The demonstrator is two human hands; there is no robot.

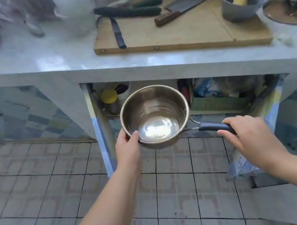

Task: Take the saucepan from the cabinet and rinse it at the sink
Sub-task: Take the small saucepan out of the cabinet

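Note:
A steel saucepan with a black handle is held in the air in front of the open cabinet under the counter. It is upright and empty, its shiny bottom showing. My left hand grips its near left rim, thumb over the edge. My right hand is closed around the black handle, which points to the right. No sink is in view.
On the counter lie a wooden cutting board with a cleaver, a knife and cucumbers, a grey pot holding corn, a lid and a white jug. Cabinet doors stand open on both sides. The floor is tiled.

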